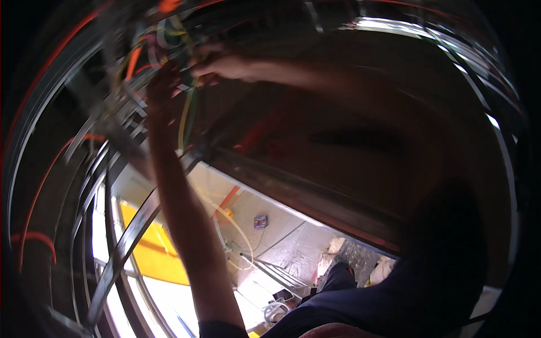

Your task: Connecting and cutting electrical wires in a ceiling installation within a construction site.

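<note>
Firstly, wires [183,121]: yellow and green, which I saw hanging above the metal bar [121,253].
Right hand [220,63]: higher than the bar, to its right, fingers curled at the wires; blur hid from me whether they gripped any.
Left hand [162,87]: above the bar, fingers raised beside the wires; open or closed, I could not tell.
Tangle risk: I judged that a blind tug in the dimness might snarl or loosen the wires.

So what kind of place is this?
Probably a building site: yellow and green wires hang up high, bare metal strips run past, and a cluttered floor shows below.
</note>
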A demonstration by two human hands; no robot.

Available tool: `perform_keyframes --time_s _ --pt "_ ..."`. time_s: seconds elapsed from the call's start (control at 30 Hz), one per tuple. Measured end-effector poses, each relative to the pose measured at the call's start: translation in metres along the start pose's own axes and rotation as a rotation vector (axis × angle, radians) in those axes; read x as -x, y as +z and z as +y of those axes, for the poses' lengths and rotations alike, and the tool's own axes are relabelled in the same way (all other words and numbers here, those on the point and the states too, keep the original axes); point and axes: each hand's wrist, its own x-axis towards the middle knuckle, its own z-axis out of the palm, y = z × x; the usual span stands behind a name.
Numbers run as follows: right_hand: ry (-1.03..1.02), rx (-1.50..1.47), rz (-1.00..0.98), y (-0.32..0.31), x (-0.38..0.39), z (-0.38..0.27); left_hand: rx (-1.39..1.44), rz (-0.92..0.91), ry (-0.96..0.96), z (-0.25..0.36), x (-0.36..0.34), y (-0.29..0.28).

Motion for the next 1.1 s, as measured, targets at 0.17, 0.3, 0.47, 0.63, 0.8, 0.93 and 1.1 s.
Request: perform_keyframes --time_s 0.17,0.3,0.47,0.63,0.8,0.93,1.1 --pt "-0.026 0.034 0.050 -0.002 0.015 -0.038 0.106 0.099 -0.033 0.045 0.005 0.009" --pt "-0.021 0.089 0.040 0.009 0.021 -0.054 0.146 0.161 -0.111 0.067 0.013 0.012" --pt "0.018 0.075 0.040 0.013 0.020 -0.060 0.128 0.175 -0.144 0.072 0.015 0.013" --pt "0.111 0.201 -0.147 -0.005 0.033 -0.070 0.104 0.248 -0.125 0.065 0.012 0.016" --pt "0.299 0.494 -0.354 -0.043 0.045 -0.058 0.092 0.224 -0.149 0.056 0.006 0.011" --pt "0.198 0.933 -0.403 -0.126 0.049 -0.041 0.097 0.246 -0.140 0.054 0.006 0.012" --pt "0.670 1.694 -0.158 -0.249 0.078 -0.037 0.154 0.284 -0.136 0.060 0.009 0.015"
